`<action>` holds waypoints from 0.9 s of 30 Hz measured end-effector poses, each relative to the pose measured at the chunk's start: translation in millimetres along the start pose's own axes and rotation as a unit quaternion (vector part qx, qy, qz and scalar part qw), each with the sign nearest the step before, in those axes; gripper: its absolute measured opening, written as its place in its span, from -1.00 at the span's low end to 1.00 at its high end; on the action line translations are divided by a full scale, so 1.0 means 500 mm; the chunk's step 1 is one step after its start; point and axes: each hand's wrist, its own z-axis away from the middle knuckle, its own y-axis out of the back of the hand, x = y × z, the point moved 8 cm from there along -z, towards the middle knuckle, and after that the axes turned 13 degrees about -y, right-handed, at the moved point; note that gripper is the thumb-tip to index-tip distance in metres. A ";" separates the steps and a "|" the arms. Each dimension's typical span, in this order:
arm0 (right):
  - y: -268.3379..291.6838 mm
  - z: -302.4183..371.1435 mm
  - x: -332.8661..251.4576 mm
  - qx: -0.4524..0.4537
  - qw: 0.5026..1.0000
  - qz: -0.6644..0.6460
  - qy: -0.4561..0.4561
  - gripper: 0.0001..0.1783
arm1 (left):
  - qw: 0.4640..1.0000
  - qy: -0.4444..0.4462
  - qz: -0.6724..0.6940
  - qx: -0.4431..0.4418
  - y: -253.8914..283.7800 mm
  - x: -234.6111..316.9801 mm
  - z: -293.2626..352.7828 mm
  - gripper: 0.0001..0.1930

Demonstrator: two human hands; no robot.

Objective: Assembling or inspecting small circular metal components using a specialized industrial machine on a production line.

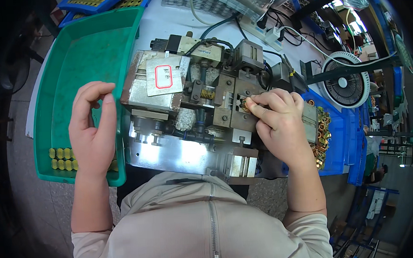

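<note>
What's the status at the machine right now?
Right hand pinching brass fitting at metal machine. Left hand empty, open over green tray. Nothing blocking.

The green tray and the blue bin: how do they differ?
The green tray lies at the left, wide, shallow and mostly bare, with a short row of brass pieces set side by side near the left hand. The blue bin lies at the right, with brass fittings heaped loosely. Both are plastic.

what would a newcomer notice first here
First the grey metal machine at centre, where the right hand presses a small brass part into its clamp. To the left, the left hand hovers empty over a green tray with brass pieces in its near corner.
</note>
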 end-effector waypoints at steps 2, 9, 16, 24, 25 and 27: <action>-0.006 0.004 0.005 0.001 1.000 -0.003 -0.001 -0.62 | 0.999 -0.045 -0.001 0.006 0.002 0.027 -0.006 -0.79; -0.005 0.018 0.013 0.033 0.999 -0.010 -0.002 -0.56 | 0.970 -0.210 0.031 -0.121 -0.106 0.197 -0.064 -0.77; 0.076 0.056 0.074 0.131 0.988 -0.063 -0.048 -0.52 | 0.901 -0.339 -0.028 -0.268 -0.334 0.207 -0.073 -0.82; 0.209 0.373 0.382 0.333 0.846 -0.155 -0.387 -0.67 | 0.822 -0.416 -0.070 -0.382 -0.410 0.218 -0.064 -0.82; 0.195 0.389 0.402 0.295 0.847 -0.130 -0.422 -0.68 | 0.818 -0.423 -0.064 -0.384 -0.411 0.222 -0.061 -0.82; 0.171 0.415 0.427 0.260 0.842 -0.105 -0.460 -0.69 | 0.814 -0.427 -0.083 -0.385 -0.413 0.226 -0.057 -0.82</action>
